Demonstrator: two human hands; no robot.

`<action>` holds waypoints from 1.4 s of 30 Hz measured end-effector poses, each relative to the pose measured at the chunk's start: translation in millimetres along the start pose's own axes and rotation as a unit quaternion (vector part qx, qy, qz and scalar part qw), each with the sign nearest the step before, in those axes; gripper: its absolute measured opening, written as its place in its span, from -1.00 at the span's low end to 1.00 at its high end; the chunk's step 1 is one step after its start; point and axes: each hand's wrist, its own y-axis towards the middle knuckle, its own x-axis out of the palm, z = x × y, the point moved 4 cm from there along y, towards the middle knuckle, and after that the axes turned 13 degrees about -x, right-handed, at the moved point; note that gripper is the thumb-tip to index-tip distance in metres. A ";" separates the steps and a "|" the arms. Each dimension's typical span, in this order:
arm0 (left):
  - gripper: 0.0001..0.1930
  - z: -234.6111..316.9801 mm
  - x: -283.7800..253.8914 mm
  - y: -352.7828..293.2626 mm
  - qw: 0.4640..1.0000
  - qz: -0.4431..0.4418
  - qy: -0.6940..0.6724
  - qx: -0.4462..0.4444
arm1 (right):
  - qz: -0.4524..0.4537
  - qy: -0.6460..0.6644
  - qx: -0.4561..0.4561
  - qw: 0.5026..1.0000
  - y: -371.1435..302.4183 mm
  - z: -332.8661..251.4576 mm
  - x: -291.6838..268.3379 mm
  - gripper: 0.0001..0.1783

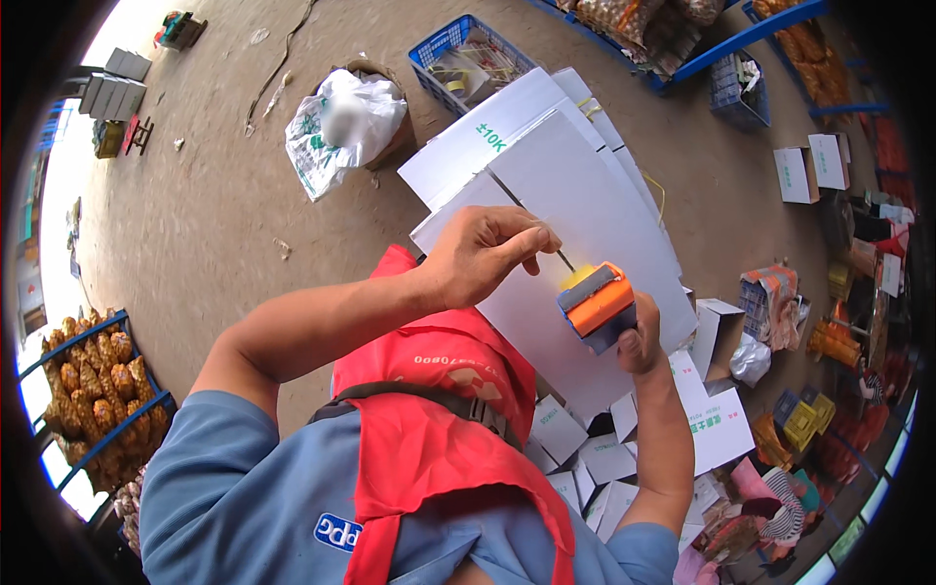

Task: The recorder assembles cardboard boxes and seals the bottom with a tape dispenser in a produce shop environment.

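My right hand (641, 336) grips a tape dispenser (597, 304) with an orange top and a grey-blue body. Yellow tape (577, 277) shows at the dispenser's edge facing my left hand. Over the white cardboard box (546, 175), my left hand (490, 250) is closed in a pinch, thumb against index finger. Whatever is between those fingertips is too small to make out. The box lies in front of me with its flaps folded flat. A dark seam runs between them, passing under my left hand toward the dispenser.
Behind the box stands a blue crate (468, 63) with loose items. A white plastic bag (346, 122) covers a container to its left. Several small white boxes (604, 456) are heaped at lower right. Bagged produce (102, 385) fills a blue-framed rack at left. People (770, 517) sit at far right.
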 end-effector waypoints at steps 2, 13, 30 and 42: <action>-0.63 2.4 -11.6 3.7 1.000 0.005 -0.001 0.003 | -0.007 0.008 0.025 1.000 4.1 1.3 1.0 0.03; -0.64 10.2 -101.3 27.9 0.997 0.066 -0.037 -0.029 | -0.005 -0.021 0.066 0.998 0.4 26.6 -10.4 0.02; -0.70 -48.0 -145.0 65.3 0.983 0.081 -0.063 -0.149 | 0.013 -0.073 0.102 0.992 17.2 4.9 -5.5 0.01; -0.79 -66.4 -116.8 76.2 0.950 0.154 0.239 -0.132 | 0.010 -0.095 0.087 0.992 20.0 5.9 -3.9 -0.04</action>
